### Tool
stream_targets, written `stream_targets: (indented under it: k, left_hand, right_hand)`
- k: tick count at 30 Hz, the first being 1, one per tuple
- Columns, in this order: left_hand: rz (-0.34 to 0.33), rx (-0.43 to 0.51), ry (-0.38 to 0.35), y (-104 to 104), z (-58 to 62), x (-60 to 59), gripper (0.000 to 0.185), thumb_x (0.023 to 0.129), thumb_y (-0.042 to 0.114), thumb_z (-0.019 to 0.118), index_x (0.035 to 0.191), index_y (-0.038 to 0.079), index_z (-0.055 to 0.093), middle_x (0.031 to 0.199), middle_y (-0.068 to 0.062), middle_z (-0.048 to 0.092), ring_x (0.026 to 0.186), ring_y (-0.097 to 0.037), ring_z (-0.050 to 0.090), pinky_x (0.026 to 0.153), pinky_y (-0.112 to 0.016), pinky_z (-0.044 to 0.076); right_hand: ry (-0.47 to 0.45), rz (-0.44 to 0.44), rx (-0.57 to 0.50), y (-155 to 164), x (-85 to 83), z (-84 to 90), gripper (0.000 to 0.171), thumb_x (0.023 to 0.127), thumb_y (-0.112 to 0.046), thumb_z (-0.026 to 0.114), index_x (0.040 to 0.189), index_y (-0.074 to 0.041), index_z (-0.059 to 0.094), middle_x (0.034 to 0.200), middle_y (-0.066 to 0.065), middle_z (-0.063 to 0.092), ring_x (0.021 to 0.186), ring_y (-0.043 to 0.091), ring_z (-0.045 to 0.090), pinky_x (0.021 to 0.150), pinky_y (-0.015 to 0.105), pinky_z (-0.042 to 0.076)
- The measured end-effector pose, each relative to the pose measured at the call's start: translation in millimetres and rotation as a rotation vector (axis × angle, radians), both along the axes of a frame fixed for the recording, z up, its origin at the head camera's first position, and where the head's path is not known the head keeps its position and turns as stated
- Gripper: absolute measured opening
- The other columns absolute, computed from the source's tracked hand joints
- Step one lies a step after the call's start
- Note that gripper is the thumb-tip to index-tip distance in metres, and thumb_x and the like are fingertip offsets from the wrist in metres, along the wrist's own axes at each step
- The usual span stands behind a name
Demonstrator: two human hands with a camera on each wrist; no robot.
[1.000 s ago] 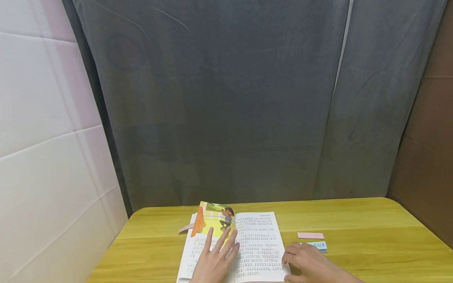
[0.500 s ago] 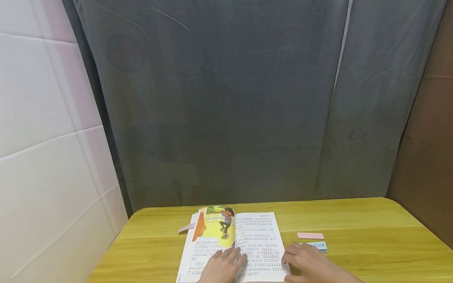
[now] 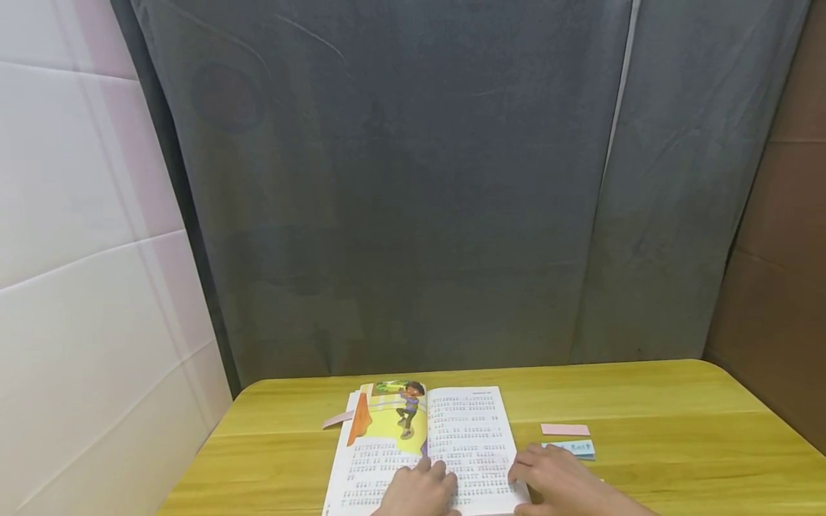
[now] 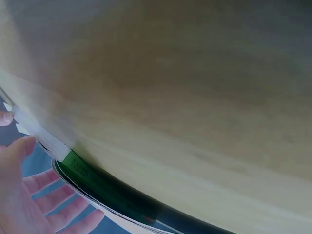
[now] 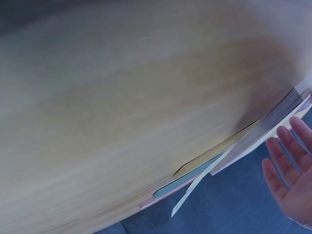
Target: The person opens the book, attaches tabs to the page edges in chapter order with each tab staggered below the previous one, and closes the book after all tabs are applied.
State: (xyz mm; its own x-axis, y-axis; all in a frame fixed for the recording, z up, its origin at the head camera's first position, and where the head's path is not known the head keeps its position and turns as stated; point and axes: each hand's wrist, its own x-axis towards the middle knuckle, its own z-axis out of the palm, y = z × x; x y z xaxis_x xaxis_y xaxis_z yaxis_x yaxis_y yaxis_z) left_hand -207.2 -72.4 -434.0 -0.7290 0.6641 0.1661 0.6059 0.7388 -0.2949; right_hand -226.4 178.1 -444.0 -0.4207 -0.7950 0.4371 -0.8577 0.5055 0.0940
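An open book (image 3: 467, 437) lies on the table, its left page bearing a coloured picture of a child and its right page filled with print. My left hand (image 3: 419, 493) rests low on the pages near the spine, fingers spread loosely in the left wrist view. At the book's lower right edge, the fingertips of my right hand (image 3: 553, 479) touch the page margin. Fairly straight fingers of that hand show in the right wrist view, with nothing gripped. A pink paper tab (image 3: 338, 420) sticks out from the book's left side.
Right of the book lie a pink paper strip (image 3: 565, 430) and a light blue sticky-note pad (image 3: 581, 448) with writing, partly behind my right hand. A yellow piece (image 5: 214, 152) lies beside them. A dark curtain (image 3: 413, 215) hangs behind the wooden table (image 3: 684, 444).
My left hand has slid down the page toward me and a little right, uncovering the picture. The left page's raised top has settled flatter. The right hand stays nearly in place.
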Motion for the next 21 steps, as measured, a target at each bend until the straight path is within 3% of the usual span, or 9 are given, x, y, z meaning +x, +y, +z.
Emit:
stream_targets:
  k: [8,14,21]
  left_hand:
    - [0.001,-0.034,-0.008,1,3.6,-4.6,0.044,0.069,0.059,0.057,0.085,0.018,0.058,0.069,0.006,0.043,0.062,-0.009,0.043,0.040,-0.024,0.034]
    - [-0.019,0.013,-0.015,-4,5.1,-9.2,0.047,0.066,0.060,0.059,0.084,0.017,0.058,0.069,0.008,0.041,0.061,-0.007,0.042,0.040,-0.023,0.034]
    - [-0.033,0.103,-0.099,-11,5.8,-13.8,0.049,0.063,0.057,0.064,0.093,0.018,0.058,0.082,0.009,0.048,0.073,-0.007,0.046,0.046,-0.024,0.038]
  right_hand:
    - [0.010,-0.016,0.018,0,-1.4,-4.6,0.029,0.073,-0.044,0.063,0.082,-0.016,0.060,0.083,-0.013,0.054,0.071,0.003,0.044,0.055,0.017,0.036]
    - [0.040,-0.011,0.040,0,-3.7,-7.6,0.035,0.075,-0.051,0.059,0.083,-0.016,0.061,0.081,-0.014,0.054,0.069,0.002,0.043,0.053,0.014,0.033]
    - [0.046,-0.012,0.040,1,-4.6,-8.4,0.043,0.077,-0.058,0.052,0.083,-0.017,0.062,0.081,-0.013,0.054,0.068,0.002,0.043,0.052,0.013,0.032]
